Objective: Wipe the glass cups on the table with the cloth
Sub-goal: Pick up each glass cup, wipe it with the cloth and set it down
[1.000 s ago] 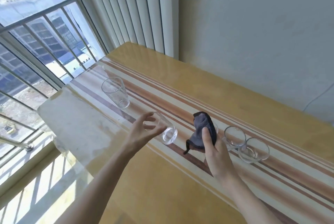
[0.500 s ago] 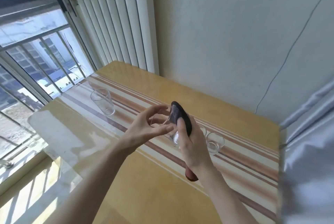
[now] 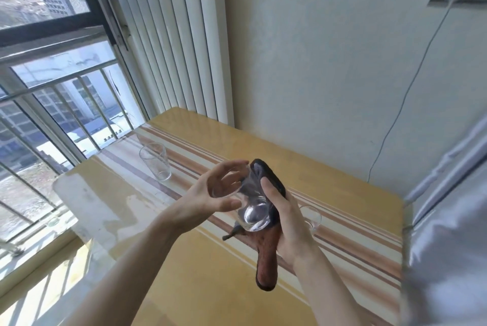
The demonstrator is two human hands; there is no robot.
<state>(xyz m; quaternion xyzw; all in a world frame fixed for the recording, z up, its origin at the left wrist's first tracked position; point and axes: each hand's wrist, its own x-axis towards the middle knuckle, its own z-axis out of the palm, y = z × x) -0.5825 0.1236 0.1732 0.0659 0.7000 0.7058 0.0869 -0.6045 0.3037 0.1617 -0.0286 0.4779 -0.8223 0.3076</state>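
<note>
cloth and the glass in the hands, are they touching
Touching. The head view shows the cloth, held by the right hand, pressed against the side of the tilted glass cup, which the left hand grips.

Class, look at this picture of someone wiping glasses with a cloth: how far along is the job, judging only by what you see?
Nothing shows as finished. In hand: the left hand holds a glass tilted above the table, while the right hand presses the cloth against it. Left: the tall glass by the window and a small glass behind the right hand stand on the table, untouched.
</note>
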